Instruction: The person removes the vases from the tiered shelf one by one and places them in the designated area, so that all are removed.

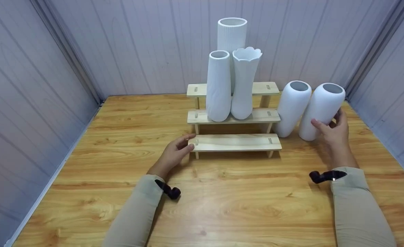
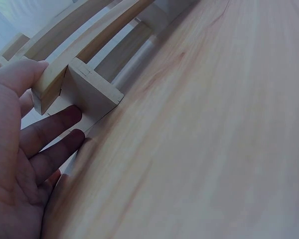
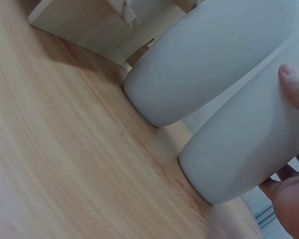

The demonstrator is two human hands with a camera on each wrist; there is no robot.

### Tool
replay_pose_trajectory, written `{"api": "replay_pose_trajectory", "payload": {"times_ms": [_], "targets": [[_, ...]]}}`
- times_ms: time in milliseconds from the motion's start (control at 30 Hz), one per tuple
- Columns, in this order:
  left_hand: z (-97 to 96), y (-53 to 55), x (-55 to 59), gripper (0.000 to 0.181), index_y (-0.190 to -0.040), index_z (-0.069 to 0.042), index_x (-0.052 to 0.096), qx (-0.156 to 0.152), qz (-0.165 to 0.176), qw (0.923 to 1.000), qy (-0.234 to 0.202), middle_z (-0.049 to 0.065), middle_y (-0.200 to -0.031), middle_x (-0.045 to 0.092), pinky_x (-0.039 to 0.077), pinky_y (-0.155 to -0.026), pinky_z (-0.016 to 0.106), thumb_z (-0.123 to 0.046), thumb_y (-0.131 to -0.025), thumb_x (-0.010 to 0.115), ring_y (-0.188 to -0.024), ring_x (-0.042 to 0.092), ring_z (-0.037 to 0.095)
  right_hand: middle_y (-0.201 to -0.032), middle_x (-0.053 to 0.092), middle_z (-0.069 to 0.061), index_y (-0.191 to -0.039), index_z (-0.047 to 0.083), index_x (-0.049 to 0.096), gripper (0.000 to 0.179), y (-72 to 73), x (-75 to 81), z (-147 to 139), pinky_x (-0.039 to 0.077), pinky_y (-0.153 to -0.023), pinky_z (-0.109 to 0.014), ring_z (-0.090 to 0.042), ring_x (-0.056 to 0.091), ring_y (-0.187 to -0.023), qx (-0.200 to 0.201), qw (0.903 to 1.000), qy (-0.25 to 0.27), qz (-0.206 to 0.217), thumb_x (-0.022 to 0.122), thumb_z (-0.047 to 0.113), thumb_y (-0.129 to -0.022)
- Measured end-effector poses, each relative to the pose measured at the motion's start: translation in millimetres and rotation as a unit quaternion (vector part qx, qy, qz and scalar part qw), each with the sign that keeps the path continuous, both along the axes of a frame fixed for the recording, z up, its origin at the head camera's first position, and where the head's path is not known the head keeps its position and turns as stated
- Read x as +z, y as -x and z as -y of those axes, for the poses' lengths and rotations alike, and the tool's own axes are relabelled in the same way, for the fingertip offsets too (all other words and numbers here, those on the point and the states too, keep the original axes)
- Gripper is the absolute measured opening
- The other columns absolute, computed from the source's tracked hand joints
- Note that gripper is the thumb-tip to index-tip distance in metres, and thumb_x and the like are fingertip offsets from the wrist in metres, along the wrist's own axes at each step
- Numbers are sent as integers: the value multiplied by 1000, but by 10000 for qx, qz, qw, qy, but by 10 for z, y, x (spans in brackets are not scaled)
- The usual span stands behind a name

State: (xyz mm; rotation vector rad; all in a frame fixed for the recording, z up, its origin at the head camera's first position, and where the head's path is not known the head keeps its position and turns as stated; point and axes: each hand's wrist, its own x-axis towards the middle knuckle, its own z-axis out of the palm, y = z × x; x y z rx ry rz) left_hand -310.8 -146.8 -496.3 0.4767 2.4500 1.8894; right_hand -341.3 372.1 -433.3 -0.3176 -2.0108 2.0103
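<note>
A left hand (image 1: 174, 152), thumb and fingers pinched, grips the left end of a three-step wooden stand's (image 1: 234, 142) lowest board. On the middle step are a tapered vase (image 1: 218, 87) and a scalloped vase (image 1: 244, 82), a ribbed vase (image 1: 231, 36) rising behind. Rightward, a plain white vase (image 1: 292, 108) stands on the table (image 1: 222, 206); beside it, the right hand (image 1: 337, 135) curls round its twin (image 1: 320, 109).

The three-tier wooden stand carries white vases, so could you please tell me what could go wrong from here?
The left hand grips the three-tier wooden stand; a jolt could topple the scalloped-rim vase or plain-rimmed vase, close together on its middle step.

The right hand holds the outer rounded vase; pushed inward, it might knock the inner rounded vase beside it.
</note>
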Motion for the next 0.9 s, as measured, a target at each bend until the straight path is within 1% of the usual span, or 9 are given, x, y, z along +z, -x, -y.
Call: {"api": "replay_pose_trajectory", "payload": {"times_ms": [100,233,333,433,467,600,667,700,900], "targets": [[-2,-5,7,43,-141,-9,60,16,21,10000,18,11,-144,58,42,-108,45,-19,-100,66,-127,56,28,-167,19,-1,-162,33,12,104,6,-20,15,17,-122,-44,-24,22,-152,13,10000,-45,27,82,18,-86],[-3,-11,13,41,-141,-11,61,80,33,9999,94,8,-146,57,40,-110,44,-20,-100,65,-131,54,26,-168,17,3,-162,36,10,105,25,-42,41,16,-123,-43,-22,19,-153,-26,9999,-114,88,81,22,-86],[-2,-4,12,41,-140,-11,61,87,1,9999,97,8,-147,55,39,-111,44,-19,-100,66,-133,52,26,-169,15,5,-162,37,9,104,41,-62,65,16,-123,-43,-22,19,-153,-97,9994,-322,99,80,26,-87],[0,-4,14,42,-141,-8,60,28,-69,10000,46,10,-147,55,40,-110,44,-18,-100,66,-131,53,28,-169,14,7,-162,38,8,103,47,-80,89,15,-123,-43,-21,18,-153,-164,9989,-435,114,79,29,-88],[-6,-29,49,42,-141,-7,59,13,-56,10000,63,11,-148,54,39,-111,45,-17,-101,65,-132,53,30,-169,15,6,-162,36,10,102,50,-91,95,16,-123,-43,-21,19,-153,-202,9990,-408,27,79,27,-88],[3,-36,53,43,-142,-9,59,-19,-27,9999,123,8,-149,53,39,-111,46,-21,-101,65,-134,51,30,-168,17,9,-162,38,12,101,67,-115,117,15,-123,-42,-18,20,-152,-263,9992,-302,-43,79,25,-88],[9,-33,48,42,-142,-11,59,-5,-14,9998,193,6,-150,53,39,-112,46,-22,-101,64,-136,49,30,-168,17,9,-162,38,13,100,79,-129,122,15,-123,-41,-17,20,-152,-304,9989,-337,-72,79,24,-88],[17,-7,13,42,-141,-13,60,3,-32,9998,193,5,-149,54,39,-112,45,-23,-101,65,-135,50,29,-168,16,10,-162,39,12,101,81,-129,126,15,-123,-41,-17,19,-153,-300,9989,-347,-16,79,26,-88],[9,-14,19,42,-141,-12,61,30,-50,9998,175,5,-148,55,40,-111,44,-22,-101,65,-134,52,28,-169,13,9,-161,43,8,100,79,-161,147,14,-123,-40,-17,15,-154,-250,9993,-273,58,77,28,-89]]}}
